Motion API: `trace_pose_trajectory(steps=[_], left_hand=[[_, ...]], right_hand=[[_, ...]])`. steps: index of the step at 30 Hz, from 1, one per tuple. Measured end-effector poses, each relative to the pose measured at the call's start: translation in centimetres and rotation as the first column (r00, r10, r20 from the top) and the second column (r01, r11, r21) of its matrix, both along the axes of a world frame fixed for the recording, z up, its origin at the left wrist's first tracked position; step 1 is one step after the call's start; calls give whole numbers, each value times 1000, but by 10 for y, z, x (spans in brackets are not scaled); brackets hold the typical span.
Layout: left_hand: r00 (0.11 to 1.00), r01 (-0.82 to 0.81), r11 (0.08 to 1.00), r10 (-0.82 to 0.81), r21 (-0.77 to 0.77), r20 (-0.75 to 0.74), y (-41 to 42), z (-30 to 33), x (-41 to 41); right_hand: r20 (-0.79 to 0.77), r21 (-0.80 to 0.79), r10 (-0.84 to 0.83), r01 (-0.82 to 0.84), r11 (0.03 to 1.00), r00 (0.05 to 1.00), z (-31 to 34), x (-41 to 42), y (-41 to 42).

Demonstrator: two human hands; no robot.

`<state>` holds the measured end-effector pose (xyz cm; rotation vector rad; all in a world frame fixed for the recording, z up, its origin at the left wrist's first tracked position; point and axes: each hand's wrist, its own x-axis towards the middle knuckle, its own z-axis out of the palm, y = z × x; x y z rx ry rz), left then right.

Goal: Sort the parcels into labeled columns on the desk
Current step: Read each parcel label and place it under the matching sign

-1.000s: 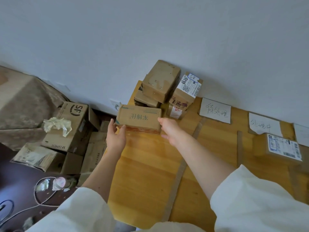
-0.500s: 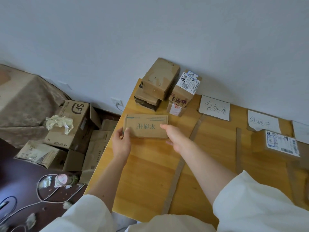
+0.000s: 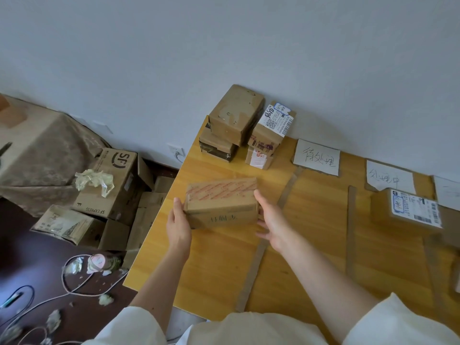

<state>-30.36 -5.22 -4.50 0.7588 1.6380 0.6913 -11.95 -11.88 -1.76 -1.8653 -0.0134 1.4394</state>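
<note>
The box has come nearer and lower than it was a second ago: then it was held up in front of the far stack, its printed face turned toward the camera; now it has tipped over, so the face with red print looks up and the handwritten side faces near. That suggests the person is turning it to read it before choosing a column. It sits low over the left part of the counter, left of the first cardboard strip; whether it touches the wood I cannot tell. Its long axis runs left to right, roughly parallel to the near edge.

The left hand holds the box's left end, thumb up along the edge. The right hand lies with relaxed, spread fingers against the right end, steadying rather than gripping.

The stack of parcels stands at the far left corner, with the first paper label just to its right.
</note>
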Motion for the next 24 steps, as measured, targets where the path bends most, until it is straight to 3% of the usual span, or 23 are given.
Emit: trace_pose_trajectory(steps=[7,11,14,18,24], left_hand=[[994,-43,999,46,-29,102,-15,7,8],[996,-28,1000,29,-11,85,-16,12,12],[998,10,1000,-10,-5,57,-14,12,18],[990,112,989,-102,-97,100,-15,18,30],[931,273,940,-205,-203,301,-23,42,49]], right_hand=[[-136,148,-35,55,987,990,9,12,-27],[-129,243,138,-104,965,982,16,24,-42],[45,308,220,-223,925,975,18,26,-50],[318,352,176,-288,891,932,24,26,-52],[432,384,164,-346,856,887,22,28,-53]])
